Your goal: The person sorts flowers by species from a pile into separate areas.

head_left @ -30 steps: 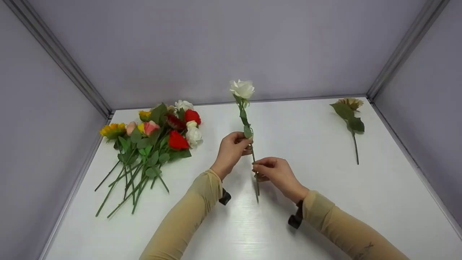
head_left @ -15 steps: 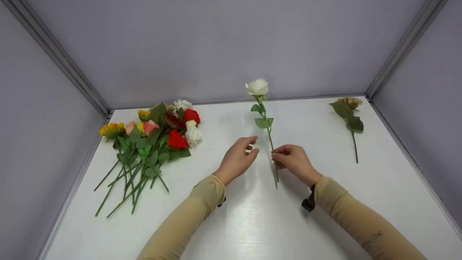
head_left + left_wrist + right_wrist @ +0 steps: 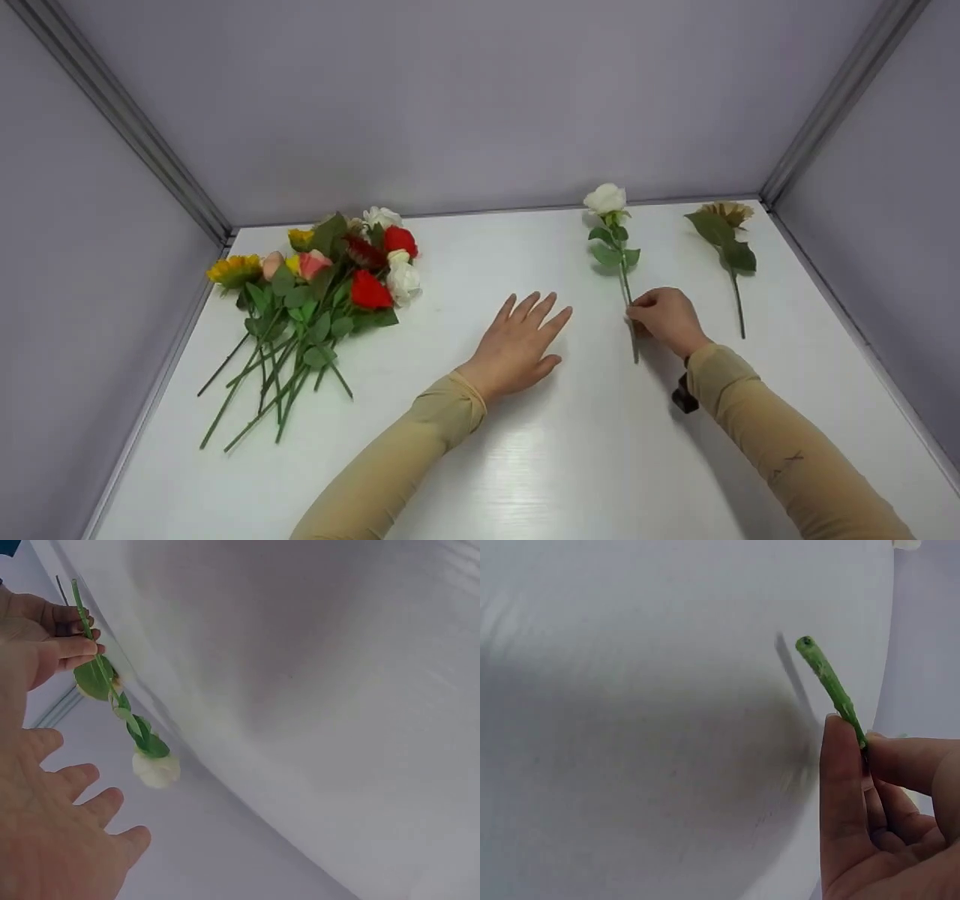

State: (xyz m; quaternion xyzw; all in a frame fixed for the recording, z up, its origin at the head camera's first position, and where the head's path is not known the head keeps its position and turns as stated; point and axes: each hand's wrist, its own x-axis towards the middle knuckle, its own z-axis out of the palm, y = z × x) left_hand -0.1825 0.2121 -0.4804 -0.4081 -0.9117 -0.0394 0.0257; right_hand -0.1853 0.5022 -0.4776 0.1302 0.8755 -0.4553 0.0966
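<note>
A white rose [image 3: 605,199] on a leafy green stem stands out right of the middle in the head view. My right hand [image 3: 667,319] pinches its lower stem between thumb and index finger. In the right wrist view the cut end of the stem [image 3: 826,675] sticks out past the fingertips, its shadow on the table close by. My left hand [image 3: 517,349] is spread with straight fingers over the middle of the table, holding nothing. The left wrist view shows those spread fingers [image 3: 79,784] apart from the rose [image 3: 156,767].
At the left of the white table [image 3: 480,262] lies a pile of flowers [image 3: 315,292]: yellow, pink, red and white heads, stems toward the front. A single brownish-yellow flower [image 3: 727,217] with dark leaves lies at the far right. Grey walls [image 3: 495,97] enclose the table.
My left hand has let go of the rose's stem and spread its fingers. My right hand has carried the rose to the right and lower toward the table.
</note>
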